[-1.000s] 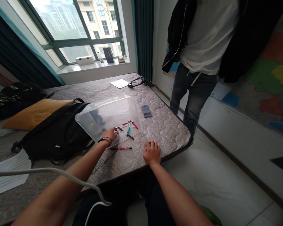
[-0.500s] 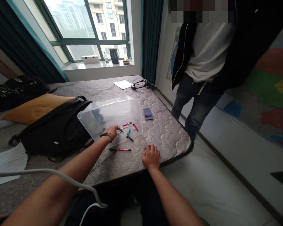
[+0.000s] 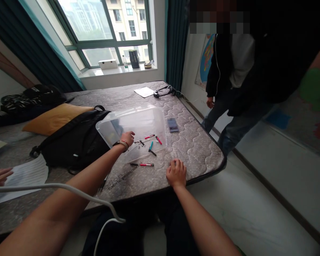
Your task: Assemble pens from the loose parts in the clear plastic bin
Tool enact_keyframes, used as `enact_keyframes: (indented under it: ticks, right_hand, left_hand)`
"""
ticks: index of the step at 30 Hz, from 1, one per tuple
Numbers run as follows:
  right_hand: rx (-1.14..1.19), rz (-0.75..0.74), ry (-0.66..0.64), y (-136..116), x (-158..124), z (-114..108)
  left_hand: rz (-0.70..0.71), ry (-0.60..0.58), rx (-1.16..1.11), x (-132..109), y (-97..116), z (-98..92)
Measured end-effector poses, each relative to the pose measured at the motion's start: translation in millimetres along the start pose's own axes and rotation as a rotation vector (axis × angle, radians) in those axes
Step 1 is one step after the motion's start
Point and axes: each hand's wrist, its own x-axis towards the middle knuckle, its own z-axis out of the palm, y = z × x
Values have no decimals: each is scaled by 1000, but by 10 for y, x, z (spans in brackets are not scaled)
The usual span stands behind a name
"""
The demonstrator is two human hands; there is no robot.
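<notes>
My left hand (image 3: 127, 137), with a band on its wrist, hovers at the clear plastic box (image 3: 138, 121), which appears to lie on its side. Its fingers are partly stretched and nothing shows in them. Just right of it lie small metallic and black pen parts (image 3: 141, 143). Beyond them are a red pen (image 3: 149, 136), another red piece (image 3: 159, 140), a teal piece (image 3: 150, 145) and a black piece (image 3: 153, 153). My right hand (image 3: 177, 172) rests on the mattress (image 3: 200, 156), fingers bent and slightly apart. A red and black pen (image 3: 146, 165) lies to its left.
Left of the box are a black bag (image 3: 77, 142) and a yellow pillow (image 3: 56, 117). Another person's hand (image 3: 1, 176) is at a paper sheet (image 3: 29, 177). A white cable (image 3: 69, 188) crosses low in front. A person in a black jacket (image 3: 229, 71) stands beyond the mattress's right edge.
My left hand has lifted back from the small pen parts. Another person's hand has appeared at the left paper. The standing person has turned, and the view has shifted slightly.
</notes>
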Motion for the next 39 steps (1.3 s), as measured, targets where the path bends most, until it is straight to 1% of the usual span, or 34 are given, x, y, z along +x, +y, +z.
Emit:
enact_keyframes:
  ticks: [4,10,12,16,19,23,26,29,32,39]
  right_hand:
    - [3,0,3,-2,0,-8]
    - [13,2,4,-7,-7,-14]
    - [14,2,4,-8,-7,-14]
    - [8,-6,2,-3,-5,-15]
    - [2,-11,2,7,-3,-9]
    - [0,-14,5,13,-2,8]
    - [-1,-14,16,15,0,25]
    - [0,-21,26,18,1,42]
    - [-3,-21,20,21,0,53]
    - [-20,-9,-16,18,-3,53]
  left_hand:
    - [12,-76,82,-78,10,122]
    - [19,-182,175,-117,53,140]
    - [22,-188,180,-116,72,142]
    - [46,-163,155,-99,137,183]
    - [68,-149,111,-55,252,250]
    - [91,-130,47,71,499,360]
    - [82,-130,28,195,675,419]
    - [63,-140,35,303,763,448]
    - [56,-143,43,368,754,469]
    - [51,-138,50,421,634,535]
